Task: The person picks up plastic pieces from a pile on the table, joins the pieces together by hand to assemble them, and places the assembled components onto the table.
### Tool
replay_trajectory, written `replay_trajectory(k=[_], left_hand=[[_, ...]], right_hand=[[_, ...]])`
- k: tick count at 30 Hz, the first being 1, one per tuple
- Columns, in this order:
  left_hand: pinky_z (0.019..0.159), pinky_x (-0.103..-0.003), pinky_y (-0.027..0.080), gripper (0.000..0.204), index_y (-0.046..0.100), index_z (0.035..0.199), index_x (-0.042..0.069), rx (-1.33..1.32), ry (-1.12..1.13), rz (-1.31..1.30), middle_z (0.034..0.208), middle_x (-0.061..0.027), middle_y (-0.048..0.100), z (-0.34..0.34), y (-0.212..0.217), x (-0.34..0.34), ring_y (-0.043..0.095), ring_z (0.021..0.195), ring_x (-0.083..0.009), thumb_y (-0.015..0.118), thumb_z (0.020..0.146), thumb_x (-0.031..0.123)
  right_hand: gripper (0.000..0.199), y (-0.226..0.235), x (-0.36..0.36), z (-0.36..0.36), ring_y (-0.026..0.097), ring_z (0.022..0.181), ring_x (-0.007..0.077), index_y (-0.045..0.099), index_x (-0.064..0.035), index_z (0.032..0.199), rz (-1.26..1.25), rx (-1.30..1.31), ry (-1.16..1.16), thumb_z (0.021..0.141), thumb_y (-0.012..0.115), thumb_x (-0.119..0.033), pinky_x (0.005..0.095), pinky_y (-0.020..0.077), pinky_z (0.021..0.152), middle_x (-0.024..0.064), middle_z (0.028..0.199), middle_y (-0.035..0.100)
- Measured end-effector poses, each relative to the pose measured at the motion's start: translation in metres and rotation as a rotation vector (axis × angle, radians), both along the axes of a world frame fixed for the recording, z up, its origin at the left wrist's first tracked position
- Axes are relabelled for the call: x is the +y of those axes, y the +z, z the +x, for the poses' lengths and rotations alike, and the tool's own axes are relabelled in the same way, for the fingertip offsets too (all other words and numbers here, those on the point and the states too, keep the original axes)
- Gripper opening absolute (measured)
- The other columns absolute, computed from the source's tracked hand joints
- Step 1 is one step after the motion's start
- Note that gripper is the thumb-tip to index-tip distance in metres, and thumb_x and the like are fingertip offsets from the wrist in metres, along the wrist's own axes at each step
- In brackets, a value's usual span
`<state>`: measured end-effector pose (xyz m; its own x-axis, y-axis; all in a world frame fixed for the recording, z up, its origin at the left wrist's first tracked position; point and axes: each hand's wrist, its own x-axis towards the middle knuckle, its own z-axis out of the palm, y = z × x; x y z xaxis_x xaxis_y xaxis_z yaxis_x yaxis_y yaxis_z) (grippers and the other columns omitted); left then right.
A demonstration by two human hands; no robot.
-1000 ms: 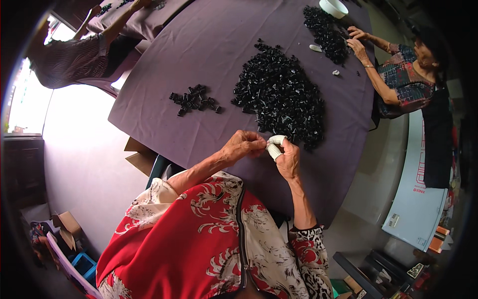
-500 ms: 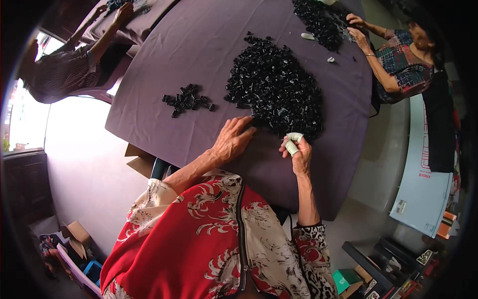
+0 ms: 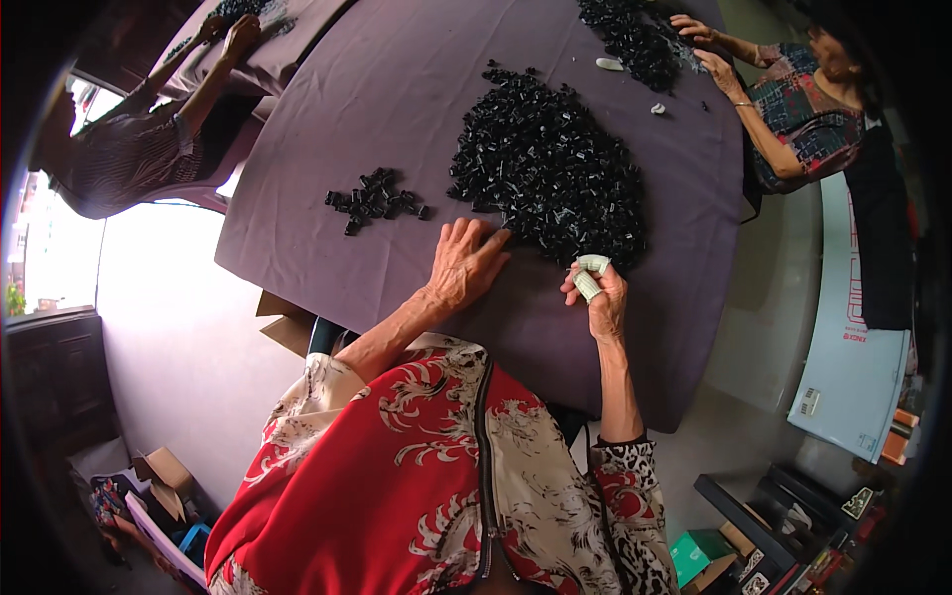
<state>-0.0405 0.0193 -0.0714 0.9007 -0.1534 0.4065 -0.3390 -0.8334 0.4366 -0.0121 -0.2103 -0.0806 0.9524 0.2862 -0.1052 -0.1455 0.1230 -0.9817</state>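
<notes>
- Landmark: the large pile [image 3: 545, 164] of small black parts, lying on the table [image 3: 337, 109]. All positions below refer to it.
- Long axis: the large pile runs from its far-left end to its near-right end, as seen by the person.
- Left hand [image 3: 463, 263]: located just beside the near-left edge. The thumb points toward the pile; the parts lie forward and right of this grip. The fingers are lowered and slightly bent; whether a part is pinched cannot be told.
- Right hand [image 3: 602, 293]: located at the near-right end, marginally the nearer hand. The parts lie forward and left of this grip. Two digits wear white finger covers [image 3: 587, 286] and curl inward; whether they grasp a part cannot be told.
- Small cluster [image 3: 375, 201] of black parts: left of the large pile, well apart from it, forward of the left hand.
- Third pile [image 3: 635, 45]: beyond the large pile, to the far right, beside a co-worker's hands [image 3: 719, 71].
- Markings: a pale panel [image 3: 853, 387], well right of the large pile, carries red lettering [image 3: 855, 317] and a small label [image 3: 811, 402]. The label's print is too small to read.
</notes>
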Motion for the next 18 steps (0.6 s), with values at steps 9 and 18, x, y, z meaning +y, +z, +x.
replay_trajectory(k=[9,18], left_hand=[[0.067,-0.035,0.038,0.019,0.058,0.092,0.007,-0.065,-0.043,-0.094,0.085,-0.0066,0.052,-0.009,-0.004,0.002,0.048,0.079,-0.0247,0.063,0.074,0.011],[0.064,-0.035,0.037,0.016,0.057,0.085,0.007,-0.039,-0.029,-0.009,0.076,-0.0071,0.047,0.019,-0.009,-0.014,0.047,0.074,-0.0246,0.063,0.071,0.011]], right_hand=[[0.012,0.003,0.0,0.0,0.057,0.059,0.0119,0.056,-0.0008,0.093,-0.02,-0.028,-0.012,0.081,0.052,-0.001,0.0219,0.045,0.049,0.008,0.075,0.058],[0.012,0.0,0.002,-0.003,0.056,0.058,0.0128,0.057,-0.0021,0.091,-0.021,-0.013,-0.035,0.082,0.049,-0.002,0.0221,0.0452,0.048,0.008,0.073,0.058]])
